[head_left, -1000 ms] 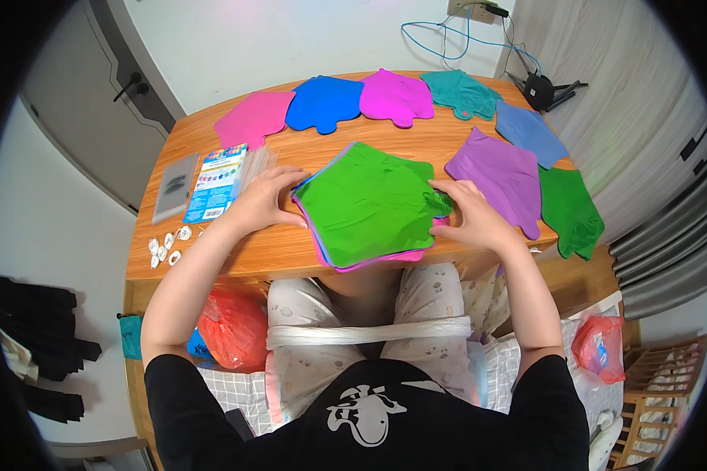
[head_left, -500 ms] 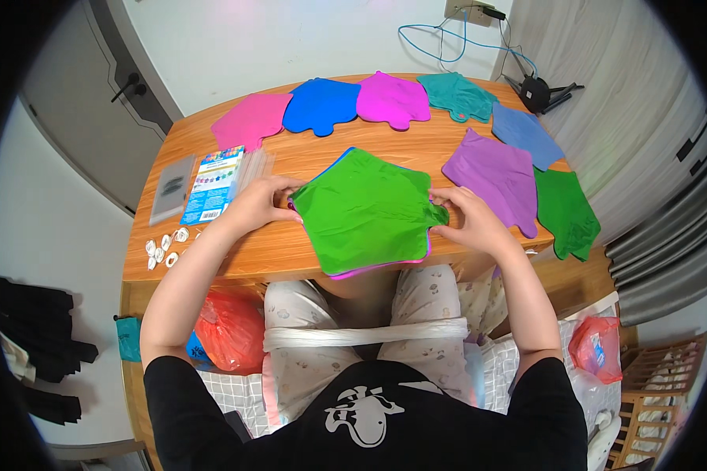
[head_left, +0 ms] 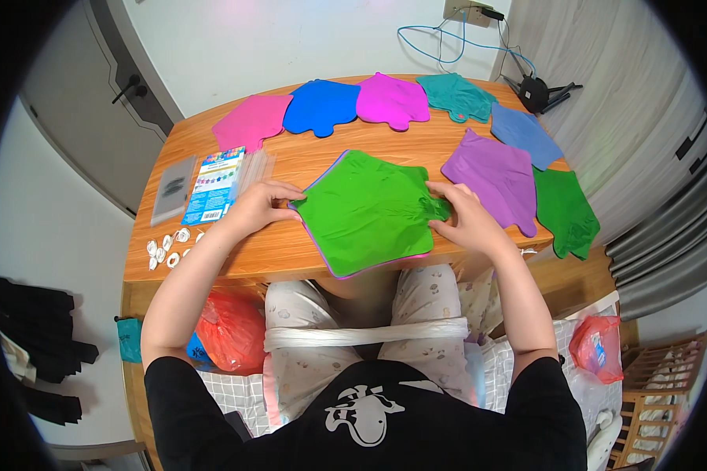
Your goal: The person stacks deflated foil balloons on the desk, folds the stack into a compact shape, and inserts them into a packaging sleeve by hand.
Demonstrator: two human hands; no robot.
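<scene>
A stack of flat, uninflated star-shaped foil balloons (head_left: pixel 369 212) lies at the table's near edge, its lower part jutting past it. A green one is on top; purple, blue and magenta edges peek out beneath. My left hand (head_left: pixel 263 206) pinches the stack's left point between thumb and fingers. On the opposite side, my right hand (head_left: pixel 467 213) is closed on the balloons' tab, which looks crumpled; the fingertips partly cover it. Just beyond my right hand rests a purple foil balloon (head_left: pixel 491 177), and a darker green foil balloon (head_left: pixel 564 208) lies farther right.
Along the table's (head_left: pixel 212 263) far side lie pink (head_left: pixel 251 120), blue (head_left: pixel 320 106), magenta (head_left: pixel 393 100), teal (head_left: pixel 457 96) and slate-blue (head_left: pixel 526 135) foil balloons. At left are a blue-and-white package card (head_left: pixel 212 186), clear sleeves (head_left: pixel 173 188) and white ribbon coils (head_left: pixel 165 243). A black router (head_left: pixel 536 94) stands back right.
The top green balloon now lies flatter and covers more of the edges beneath. My right hand has shifted slightly at the tab; my left hand keeps its pinch.
</scene>
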